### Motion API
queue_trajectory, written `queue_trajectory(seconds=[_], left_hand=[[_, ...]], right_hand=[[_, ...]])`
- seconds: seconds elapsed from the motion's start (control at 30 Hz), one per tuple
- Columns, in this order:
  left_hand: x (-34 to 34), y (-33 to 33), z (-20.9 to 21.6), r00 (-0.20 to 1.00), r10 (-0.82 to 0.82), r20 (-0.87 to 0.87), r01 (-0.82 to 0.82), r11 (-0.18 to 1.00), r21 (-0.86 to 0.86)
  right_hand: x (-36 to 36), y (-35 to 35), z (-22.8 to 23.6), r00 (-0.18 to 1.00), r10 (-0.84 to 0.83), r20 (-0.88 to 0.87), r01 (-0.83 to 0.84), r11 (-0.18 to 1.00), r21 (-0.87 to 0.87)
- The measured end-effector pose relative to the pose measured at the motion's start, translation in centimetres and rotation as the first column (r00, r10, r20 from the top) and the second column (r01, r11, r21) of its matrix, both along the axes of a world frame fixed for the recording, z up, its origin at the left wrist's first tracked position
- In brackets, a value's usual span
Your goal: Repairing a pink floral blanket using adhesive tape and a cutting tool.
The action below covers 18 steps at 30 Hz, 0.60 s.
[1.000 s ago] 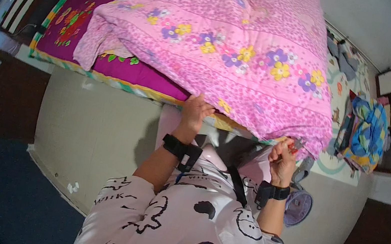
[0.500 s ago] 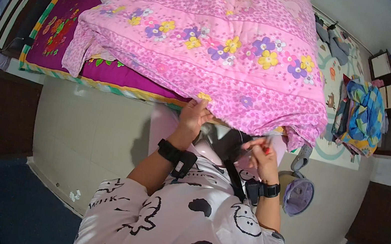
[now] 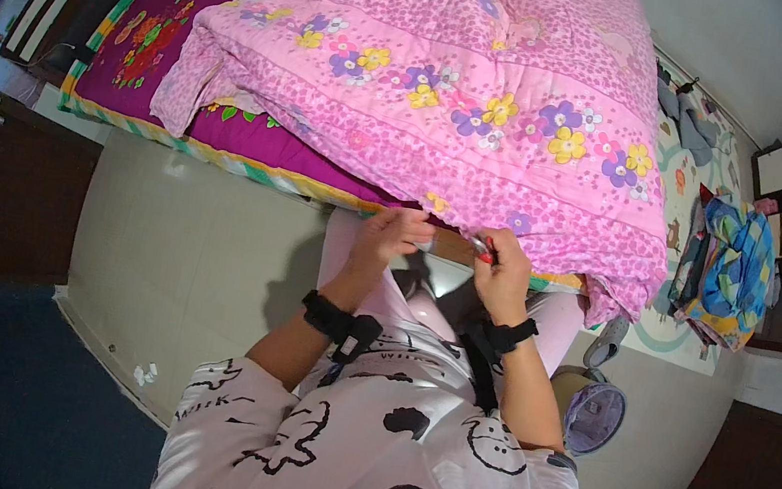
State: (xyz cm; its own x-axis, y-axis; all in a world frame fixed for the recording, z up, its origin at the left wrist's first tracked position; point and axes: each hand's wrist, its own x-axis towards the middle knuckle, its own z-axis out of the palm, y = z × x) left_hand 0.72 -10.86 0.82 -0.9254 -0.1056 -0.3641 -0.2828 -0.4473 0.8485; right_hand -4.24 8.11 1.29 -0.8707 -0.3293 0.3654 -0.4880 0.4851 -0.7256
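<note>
A pink floral quilt [image 3: 413, 96] lies over the bed, its near hem hanging at the mattress edge in front of me. My left hand [image 3: 391, 242] is just below that hem, fingers stretched to the right, and I see nothing gripped in it. Close by on the right, my right hand [image 3: 505, 272] is closed around a small red and silver tool [image 3: 485, 250], too small to name surely. The tool's metal end points at the quilt's hem and seems to touch it.
Under the quilt, a purple flowered mattress cover [image 3: 139, 35] shows at left. To the right are a lilac-lined bin [image 3: 594, 419], a grey slipper [image 3: 607, 342] and a pile of folded cloth [image 3: 737, 266] on a patterned mat [image 3: 665, 341]. Dark doors stand at both sides.
My right hand has moved up and left to the quilt's hem with the red and silver tool. My left hand has let go of the hem, and its fingers have straightened.
</note>
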Motion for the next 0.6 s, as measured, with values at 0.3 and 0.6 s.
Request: queue_trajectory(seconds=[0.3, 0.6], left_hand=[[-3.9, -3.4, 0.9, 0.784, -0.453, -0.424, -0.386, 0.179, -0.905], [-2.5, -2.5, 7.1, 0.795, -0.601, -0.084, 0.465, 0.692, -0.552]], right_hand=[[-0.2, 1.9, 0.8, 0.972, 0.056, 0.230, -0.012, 0.982, -0.189], [0.2, 5.9, 5.4, 0.847, 0.118, 0.518, 0.175, 0.859, -0.482]])
